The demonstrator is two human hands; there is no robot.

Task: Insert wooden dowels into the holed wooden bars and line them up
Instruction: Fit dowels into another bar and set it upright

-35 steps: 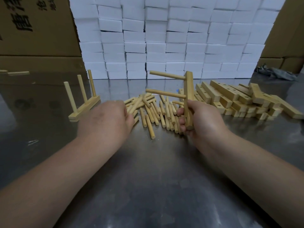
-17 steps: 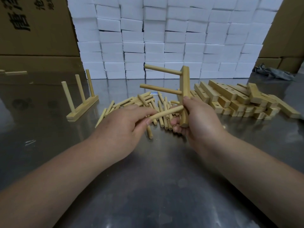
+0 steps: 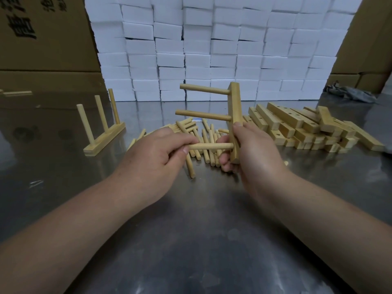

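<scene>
The right hand (image 3: 252, 151) gripped the pale rectangular holed wooden bar (image 3: 235, 111) upright above the steel table (image 3: 191, 240), steadying its lowest hole; the left hand (image 3: 152, 151) pinched a light round wooden dowel (image 3: 212, 146), its tip at that hole, beneath two seated dowels (image 3: 203, 116).

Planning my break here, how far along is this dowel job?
Done: one finished bar stands at left with three upright dowels. In hand: the right hand holds a second bar with two dowels seated, and the left hand pinches a third dowel at its lowest hole. Remaining: the loose dowels and the pile of empty bars.
</scene>
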